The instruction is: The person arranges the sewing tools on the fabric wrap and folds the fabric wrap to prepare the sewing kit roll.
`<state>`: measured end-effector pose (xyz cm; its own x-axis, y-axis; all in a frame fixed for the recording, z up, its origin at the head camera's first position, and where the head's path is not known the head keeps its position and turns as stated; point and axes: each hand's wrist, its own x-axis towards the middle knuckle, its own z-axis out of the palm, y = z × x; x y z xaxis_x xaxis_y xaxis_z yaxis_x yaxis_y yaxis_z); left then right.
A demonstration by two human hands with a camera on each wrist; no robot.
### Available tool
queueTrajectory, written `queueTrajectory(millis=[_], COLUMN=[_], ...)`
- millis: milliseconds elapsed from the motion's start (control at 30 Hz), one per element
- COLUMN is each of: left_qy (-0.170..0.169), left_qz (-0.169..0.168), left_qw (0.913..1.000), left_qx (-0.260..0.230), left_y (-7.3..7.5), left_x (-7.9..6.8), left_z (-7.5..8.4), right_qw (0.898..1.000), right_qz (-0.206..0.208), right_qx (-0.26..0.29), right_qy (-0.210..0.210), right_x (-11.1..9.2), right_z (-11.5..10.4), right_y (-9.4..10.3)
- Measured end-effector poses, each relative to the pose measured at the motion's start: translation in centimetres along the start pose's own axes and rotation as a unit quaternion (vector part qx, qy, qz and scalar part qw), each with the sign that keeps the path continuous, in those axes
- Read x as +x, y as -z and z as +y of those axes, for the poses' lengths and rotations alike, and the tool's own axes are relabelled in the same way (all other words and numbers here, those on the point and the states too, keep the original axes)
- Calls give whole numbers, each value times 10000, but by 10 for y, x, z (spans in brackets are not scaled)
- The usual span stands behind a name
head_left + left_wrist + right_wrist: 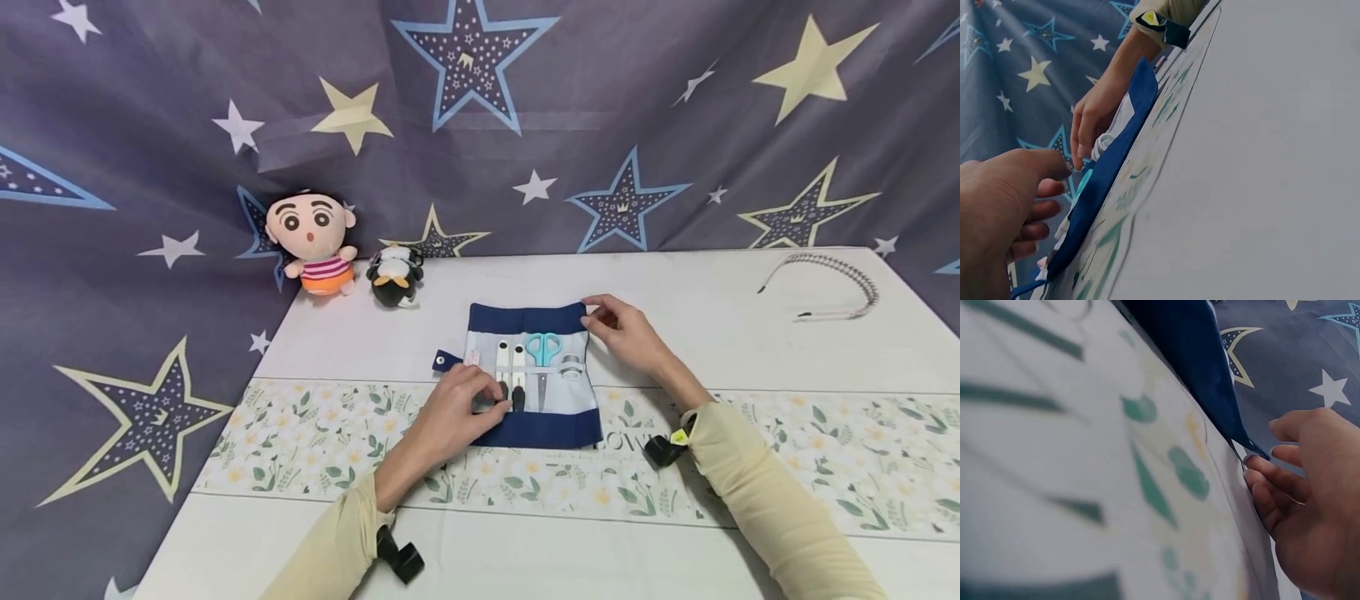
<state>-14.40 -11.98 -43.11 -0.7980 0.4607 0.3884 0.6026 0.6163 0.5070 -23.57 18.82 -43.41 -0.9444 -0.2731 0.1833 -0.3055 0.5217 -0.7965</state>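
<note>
An unrolled navy pouch (537, 431) with a pale lining lies on the table. A band across it holds turquoise-handled scissors (543, 348), two slim white tools (502, 354) with black lower ends, and a small white-grey roll (572, 367). My left hand (459, 410) is over the pouch's lower left part, fingertips close to the black ends; the left wrist view shows its thumb apart from the bent fingers. At the upper right corner my right hand (626, 335) touches the navy edge (1235, 419) with its fingertips, the thumb standing apart.
At the back left sit a plush doll (318, 242) and a black-and-white plush penguin (394, 275). A beaded headband (855, 275) lies at the back right. The pouch's snap strap (446, 361) sticks out leftward. A starry cloth (525, 167) hangs behind the white table (570, 550).
</note>
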Motion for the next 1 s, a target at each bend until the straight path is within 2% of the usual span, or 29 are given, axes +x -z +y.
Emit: queueTrajectory(millis=[233,467,633,767,1000], left_qy=[371,565,784,1179,1960], left_qz=[63,83,-104,-400,-464], left_qw=[9990,9977,9955,9904,9789], left_qx=[220,353,515,607,346], left_y=[11,18,23,29,35], left_x=[-18,-32,-40,-45,-52], left_z=[0,-2,-3,-1,5], right_qw=[10000,9999,9996,9997,9997], right_qz=[-37,-67,-62,-3,78], right_qx=[-89,-127,-228,-233,-171], right_qy=[0,-70,-143,-119,-161], right_x=[4,8,14,18,25], right_z=[2,2,2,2,3], right_y=[2,2,2,2,0])
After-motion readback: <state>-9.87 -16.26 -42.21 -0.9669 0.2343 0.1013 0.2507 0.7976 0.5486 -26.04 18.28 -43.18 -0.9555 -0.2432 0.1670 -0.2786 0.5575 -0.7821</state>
